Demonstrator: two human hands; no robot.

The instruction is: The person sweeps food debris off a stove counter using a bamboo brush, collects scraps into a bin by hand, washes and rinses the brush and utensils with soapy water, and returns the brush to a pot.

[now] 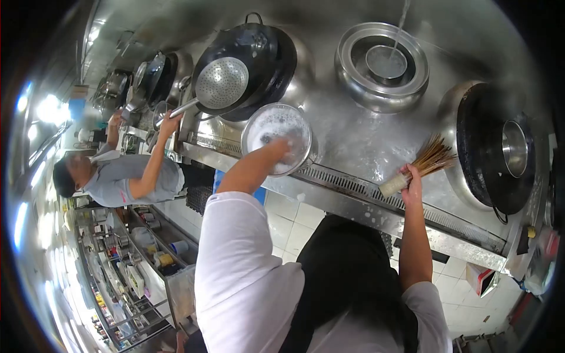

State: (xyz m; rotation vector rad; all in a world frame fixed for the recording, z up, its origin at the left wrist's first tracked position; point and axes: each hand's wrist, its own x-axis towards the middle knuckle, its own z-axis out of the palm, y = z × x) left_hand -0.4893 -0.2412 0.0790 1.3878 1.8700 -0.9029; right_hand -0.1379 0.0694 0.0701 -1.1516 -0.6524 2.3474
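Floor (285, 228): pale square tiles, visible below a stainless-steel counter (360, 141) with a slotted front channel (335, 180). Stocked metal shelving (143, 246) stands at left; bright lights (53, 109) glare beyond.

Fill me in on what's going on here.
A person has the left hand in a metal basin of suds; what its fingers are doing there is unclear. The right hand grips a bristle brush by its bound end, beside a black wok. Water runs into a small metal pot farther back. On the left, a co-worker holds a perforated ladle by its handle.
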